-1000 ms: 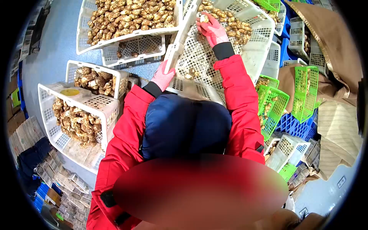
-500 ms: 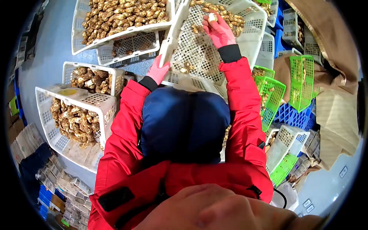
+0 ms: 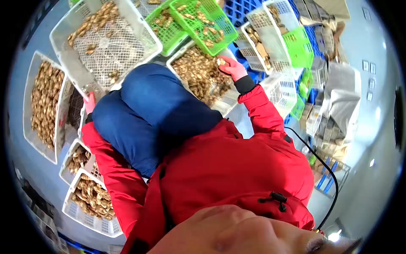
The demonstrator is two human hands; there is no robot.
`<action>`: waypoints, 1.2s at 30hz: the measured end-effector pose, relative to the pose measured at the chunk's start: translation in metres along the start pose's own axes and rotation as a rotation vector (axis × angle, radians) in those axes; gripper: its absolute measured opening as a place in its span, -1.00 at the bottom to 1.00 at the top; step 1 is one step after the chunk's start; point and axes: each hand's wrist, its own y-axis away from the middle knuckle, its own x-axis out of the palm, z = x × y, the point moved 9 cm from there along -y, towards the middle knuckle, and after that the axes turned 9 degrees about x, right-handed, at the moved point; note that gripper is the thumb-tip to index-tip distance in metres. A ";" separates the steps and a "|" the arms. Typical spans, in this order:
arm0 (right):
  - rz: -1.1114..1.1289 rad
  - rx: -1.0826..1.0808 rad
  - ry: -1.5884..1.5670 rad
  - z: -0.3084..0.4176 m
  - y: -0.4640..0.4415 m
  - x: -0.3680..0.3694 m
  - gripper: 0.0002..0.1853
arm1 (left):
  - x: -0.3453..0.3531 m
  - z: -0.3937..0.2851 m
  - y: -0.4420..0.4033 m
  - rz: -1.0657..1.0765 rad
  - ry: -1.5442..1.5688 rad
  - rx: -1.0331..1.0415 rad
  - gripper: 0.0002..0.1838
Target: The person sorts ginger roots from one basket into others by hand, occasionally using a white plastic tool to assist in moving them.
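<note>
In a pink glove, my right hand (image 3: 233, 68) pinches a small pale-ended brown piece (image 3: 220, 62) over the right edge of a white crate (image 3: 225, 103) full of small brown root-like pieces (image 3: 198, 74). My left hand (image 3: 89, 103), gloved too, is at the lower left corner of a large white crate (image 3: 146, 31), its fingers wrapped on the rim. That crate holds a heap of brown pieces (image 3: 99, 21) at its upper left and a few loose ones near its lower side. Above my right hand lies a green basket (image 3: 230, 34) with scattered pieces.
At the left stands a white crate (image 3: 28, 122) packed with brown pieces. Two white crates of larger pieces (image 3: 91, 198) sit below it. Another green basket (image 3: 171, 40), a blue pallet (image 3: 237, 10) and tilted white crates (image 3: 270, 40) are at the upper right. A black cable (image 3: 327, 163) hangs at right.
The view has swung right. My right hand has moved with its piece from over the large white crate to the filled crate beside it. My left hand stays at the large crate's edge.
</note>
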 end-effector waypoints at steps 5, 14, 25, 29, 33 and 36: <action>-0.952 -0.003 0.059 -0.152 0.123 -0.286 -0.56 | -0.035 0.081 -0.036 -0.028 0.071 -0.187 -0.68; -0.769 -0.017 -0.581 -0.209 0.100 -0.372 -0.71 | -0.027 0.049 -0.017 0.273 -0.239 -0.028 -0.56; 0.645 -0.079 0.320 0.114 -0.176 0.363 -0.63 | 0.025 -0.053 0.050 -0.130 0.074 -0.240 -0.61; 0.222 -0.466 1.461 0.051 -0.314 0.472 -0.49 | 0.015 -0.084 0.057 -0.156 -0.079 -0.145 -0.56; 0.074 -0.867 1.577 0.017 -0.356 0.503 -0.70 | 0.019 -0.074 0.058 -0.183 -0.094 -0.002 -0.42; 0.066 -0.721 1.351 0.026 -0.366 0.486 -0.67 | 0.022 -0.070 0.064 -0.194 0.073 -0.089 -0.46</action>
